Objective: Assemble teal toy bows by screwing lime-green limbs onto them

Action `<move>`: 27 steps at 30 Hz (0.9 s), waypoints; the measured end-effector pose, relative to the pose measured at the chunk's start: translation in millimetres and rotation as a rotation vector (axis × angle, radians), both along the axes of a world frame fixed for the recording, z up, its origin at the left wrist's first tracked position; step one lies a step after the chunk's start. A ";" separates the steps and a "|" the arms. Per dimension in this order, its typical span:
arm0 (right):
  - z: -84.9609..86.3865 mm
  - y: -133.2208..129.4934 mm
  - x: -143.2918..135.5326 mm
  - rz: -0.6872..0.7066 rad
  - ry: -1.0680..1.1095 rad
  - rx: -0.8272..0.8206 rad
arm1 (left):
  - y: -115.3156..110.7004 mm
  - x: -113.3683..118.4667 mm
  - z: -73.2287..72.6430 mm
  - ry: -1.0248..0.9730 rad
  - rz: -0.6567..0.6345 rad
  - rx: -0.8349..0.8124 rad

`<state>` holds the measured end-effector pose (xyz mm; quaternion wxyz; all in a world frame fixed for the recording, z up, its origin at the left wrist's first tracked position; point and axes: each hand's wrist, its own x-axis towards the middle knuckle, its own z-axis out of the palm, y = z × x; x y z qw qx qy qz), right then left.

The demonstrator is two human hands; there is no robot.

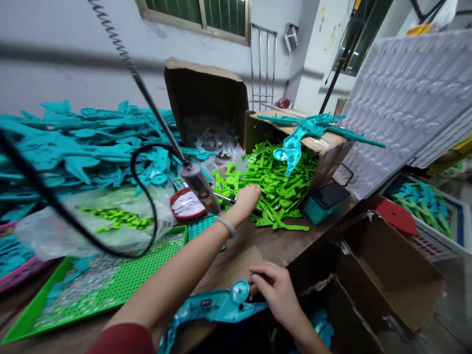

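Observation:
My left hand (248,199) reaches over the heap of lime-green plastic parts (283,189), its fingers curled down at the near edge. Whatever it grips, if anything, is hidden. A thin metal rod (224,197) passes behind that wrist. Close to me, a long turquoise plastic piece (217,306) with a round disc lies across the table edge. My right hand (275,290) is at its right end, with thumb and forefinger drawn together beside the disc; what is between them is too small to tell. A cylindrical power screwdriver (199,184) hangs from a coiled spring left of my left forearm.
Turquoise parts (73,142) are piled at left. A green tray (121,285) holds small metal pieces; a red basket (189,202) holds white pieces. Cardboard boxes (394,265) stand at lower right. Another turquoise piece (306,129) rests on the box behind the green heap. A black cable (151,196) loops at left.

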<state>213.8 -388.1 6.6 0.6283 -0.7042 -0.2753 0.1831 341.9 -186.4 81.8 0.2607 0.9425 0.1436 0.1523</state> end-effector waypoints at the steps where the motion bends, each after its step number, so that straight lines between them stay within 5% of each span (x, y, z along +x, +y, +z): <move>1: -1.3 -6.6 2.1 -0.043 -0.020 -0.026 | 8.9 -0.9 1.1 -0.030 0.024 -0.005; 8: -16.5 -8.5 36.6 -0.175 -0.224 -0.081 | 58.4 -37.7 49.7 -0.476 0.272 -0.125; 13: -33.4 16.3 66.9 -0.277 -0.255 0.103 | 68.2 -72.1 95.8 -0.720 0.312 -0.408; 16: -23.0 20.1 65.2 -0.272 -0.195 0.176 | 62.6 -97.2 109.8 -0.752 0.285 -0.696; 18: -3.9 19.0 58.2 -0.178 -0.123 0.264 | 55.5 -111.6 109.9 -0.730 0.290 -0.820; 23: 49.4 31.0 35.8 0.316 0.145 0.358 | 41.8 -132.0 92.0 -0.696 0.354 -0.902; 27: 69.0 51.3 9.9 0.346 0.100 0.291 | 26.5 -158.8 70.2 -0.644 0.253 -1.101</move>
